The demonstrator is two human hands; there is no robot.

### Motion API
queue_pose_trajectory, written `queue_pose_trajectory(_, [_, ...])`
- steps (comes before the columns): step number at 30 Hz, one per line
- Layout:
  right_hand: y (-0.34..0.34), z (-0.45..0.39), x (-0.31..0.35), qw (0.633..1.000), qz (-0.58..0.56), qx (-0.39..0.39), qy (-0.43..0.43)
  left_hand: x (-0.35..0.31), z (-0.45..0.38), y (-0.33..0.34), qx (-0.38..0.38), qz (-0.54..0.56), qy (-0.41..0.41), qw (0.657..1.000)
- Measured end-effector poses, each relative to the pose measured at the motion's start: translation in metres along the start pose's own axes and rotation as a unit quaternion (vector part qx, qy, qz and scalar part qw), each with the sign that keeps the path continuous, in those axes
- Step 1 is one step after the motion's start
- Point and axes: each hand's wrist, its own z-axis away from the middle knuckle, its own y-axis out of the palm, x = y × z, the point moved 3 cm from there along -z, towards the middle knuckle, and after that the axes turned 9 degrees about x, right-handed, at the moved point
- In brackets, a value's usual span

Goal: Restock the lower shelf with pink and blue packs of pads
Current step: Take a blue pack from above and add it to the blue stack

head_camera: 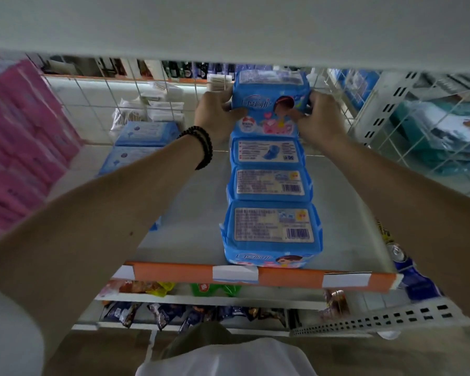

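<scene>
A: What's sitting around the blue packs?

B: Pink packs (25, 137) are stacking up along the left side of the shelf (179, 213), well apart from the blue row. 2 pale blue flat packs (144, 134) are lying at the back left, just in front of the wire grid (92, 90) that is closing off the rear. More wire mesh is running down the right side. The underside of the shelf above (228, 23) is hanging low over everything and cutting off the view of the back.

A: And the blue ones themselves?

B: 3 blue packs (270, 202) are lying in a line from the orange front strip (174, 272) toward the back, each touching the next. A 4th blue pack (270, 101) is standing at the far end of that line.

A: What are the hands doing?

B: Both arms are reaching deep into the shelf. The left hand (215, 115), with a black bead bracelet (201, 145) on its wrist, is gripping the 4th blue pack's left edge, thumb curling onto the front. The right hand (318, 118) is gripping the right edge the same way.

A: Anything below?

B: Snack bags (158, 313) are lying on the lower tiers.
</scene>
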Motion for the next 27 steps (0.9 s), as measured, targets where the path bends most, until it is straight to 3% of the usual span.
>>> queue_pose_trajectory(5, [-0.001,0.005,-0.001,1.0,0.02,0.005,-0.005,-0.003,0.005,0.0,0.012,-0.01,-0.006,1.0])
queue_pose_trajectory(10, [-0.003,0.01,0.004,0.999,-0.013,0.03,0.02,-0.019,0.024,-0.002,-0.006,-0.183,-0.013,0.983])
queue_pose_trajectory(16, [-0.005,0.038,0.018,0.996,-0.05,0.032,0.063,-0.032,0.064,0.005,-0.02,-0.23,-0.037,0.972])
queue_pose_trajectory(20, [0.008,0.065,0.029,0.999,-0.045,-0.001,-0.01,-0.038,0.095,0.006,0.011,-0.289,-0.009,0.957])
queue_pose_trajectory(27, [0.014,0.138,0.057,0.996,0.044,0.029,-0.073,-0.044,0.162,0.017,0.051,-0.376,0.074,0.922])
